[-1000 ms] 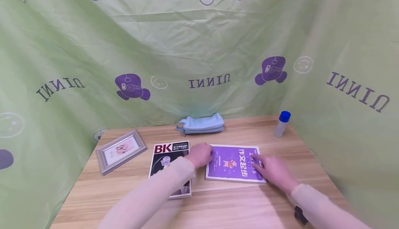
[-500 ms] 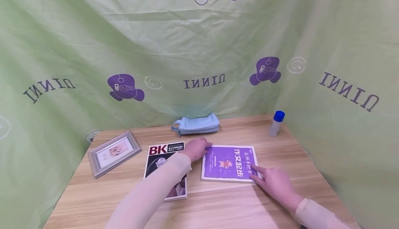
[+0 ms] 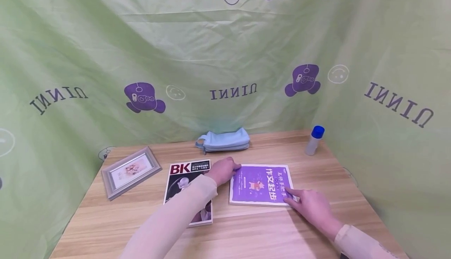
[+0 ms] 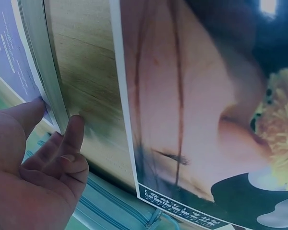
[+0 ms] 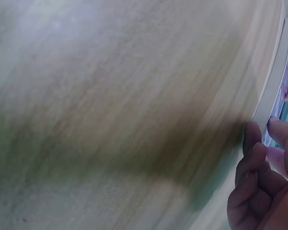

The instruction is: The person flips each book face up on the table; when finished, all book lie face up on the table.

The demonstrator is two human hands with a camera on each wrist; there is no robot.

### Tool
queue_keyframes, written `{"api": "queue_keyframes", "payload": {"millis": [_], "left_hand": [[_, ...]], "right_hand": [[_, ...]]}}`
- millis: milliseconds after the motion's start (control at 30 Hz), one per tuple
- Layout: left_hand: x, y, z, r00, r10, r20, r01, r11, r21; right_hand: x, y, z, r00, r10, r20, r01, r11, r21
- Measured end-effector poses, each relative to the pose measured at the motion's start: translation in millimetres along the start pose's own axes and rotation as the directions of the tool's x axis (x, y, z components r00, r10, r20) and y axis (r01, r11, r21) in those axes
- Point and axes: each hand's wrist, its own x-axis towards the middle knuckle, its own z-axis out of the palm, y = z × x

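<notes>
A purple-covered book point(image 3: 260, 184) lies flat on the table in the head view, its title turned sideways. My left hand point(image 3: 224, 170) pinches its far left corner; in the left wrist view the thumb point(image 4: 36, 112) is on the cover and the fingers point(image 4: 76, 129) are at the page edge. At the near right corner, my right hand point(image 3: 313, 208) grips the book, with fingertips on the cover. The right wrist view has its fingers point(image 5: 252, 136) bent against the book's edge point(image 5: 273, 81). Left of the book lies a magazine marked BK point(image 3: 177, 184), partly covered by my left sleeve.
A grey picture frame point(image 3: 131, 171) lies at the left of the wooden table point(image 3: 246, 231). At the back sits a light blue pencil case point(image 3: 225, 141). A blue-capped clear bottle point(image 3: 314, 141) stands at the back right. Green curtain point(image 3: 190, 55) surrounds the table.
My right hand has slid from the middle of the book's right side toward its near right corner. My left hand stays at the far left corner, and the book has hardly moved.
</notes>
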Motion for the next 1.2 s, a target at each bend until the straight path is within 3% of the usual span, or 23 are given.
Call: {"api": "queue_keyframes", "payload": {"millis": [267,433,1200], "left_hand": [[-6.4,-1.2,2.3,0.999,-0.037,0.014,0.037,0.999,-0.016],[-12.6,-0.2,3.8,1.0,-0.028,-0.007,0.028,1.0,-0.012],[-43.3,5.5,12.0,0.997,-0.019,-0.079,0.02,1.0,0.005]], "right_hand": [[4.6,1,-1,0.999,0.027,0.025,-0.028,0.999,0.034],[7.9,1,-4,0.998,0.032,0.045,-0.034,0.998,0.059],[25.5,14,-5,0.995,-0.078,0.065,0.075,0.996,0.052]]}}
